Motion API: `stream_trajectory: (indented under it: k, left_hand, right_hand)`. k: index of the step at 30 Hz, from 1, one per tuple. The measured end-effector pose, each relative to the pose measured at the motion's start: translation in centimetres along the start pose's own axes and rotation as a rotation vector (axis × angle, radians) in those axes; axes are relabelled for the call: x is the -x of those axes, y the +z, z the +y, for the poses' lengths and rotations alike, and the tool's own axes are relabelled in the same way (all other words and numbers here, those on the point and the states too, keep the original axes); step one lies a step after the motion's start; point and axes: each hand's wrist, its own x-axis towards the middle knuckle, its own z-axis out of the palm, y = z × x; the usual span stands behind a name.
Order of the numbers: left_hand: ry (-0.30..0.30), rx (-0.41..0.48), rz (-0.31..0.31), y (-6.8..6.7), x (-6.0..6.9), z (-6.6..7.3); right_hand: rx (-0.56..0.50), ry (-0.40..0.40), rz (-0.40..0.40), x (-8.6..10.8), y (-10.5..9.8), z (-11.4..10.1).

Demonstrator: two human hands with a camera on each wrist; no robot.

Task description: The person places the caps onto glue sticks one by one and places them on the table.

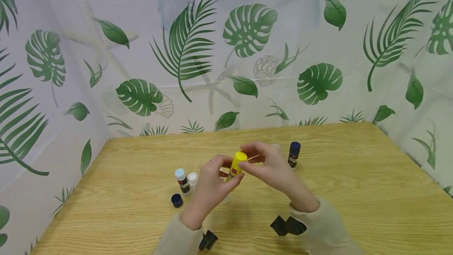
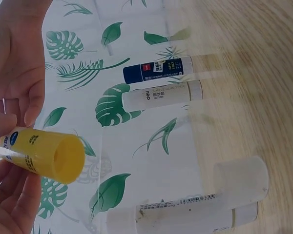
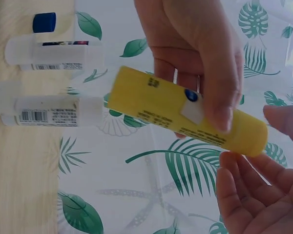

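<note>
A yellow glue stick is held up at a tilt over the table, its capped end uppermost. My left hand grips its body between thumb and fingers. At the capped end, my right hand has its fingers loosely extended. In the right wrist view the right fingertips touch the yellow end, while the thumb stands apart from it. Beyond the left hand stand an uncapped glue stick with a dark label and a white glue stick. A loose navy cap lies beside them.
A navy glue stick stands on the wooden table at the right, with a white glue stick next to it. A translucent cap sits on the table below the hands. A leaf-patterned cloth hangs behind.
</note>
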Motion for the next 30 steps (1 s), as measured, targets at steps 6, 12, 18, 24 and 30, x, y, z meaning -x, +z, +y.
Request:
stream_trajectory:
  k: [6,12,18,24,30]
  left_hand:
    - [0.018,-0.039,0.044,0.1,0.0,-0.1]
    - [0.025,-0.048,0.063,0.1,0.0,-0.2]
    - [0.03,-0.052,0.051,0.1,0.0,-0.3]
    - [0.021,-0.08,0.032,0.0,0.0,-0.3]
    - [-0.009,-0.097,0.005,-0.1,-0.1,-0.1]
  right_hand:
    - [0.03,0.067,0.002,0.2,0.9,-0.2]
    - [0.039,0.075,0.027,0.3,1.3,-0.5]
    - [0.035,0.063,0.034,0.3,1.4,-0.4]
    - [0.032,0.042,0.043,0.2,1.3,0.1]
    - [0.057,0.029,0.066,0.0,1.0,0.8]
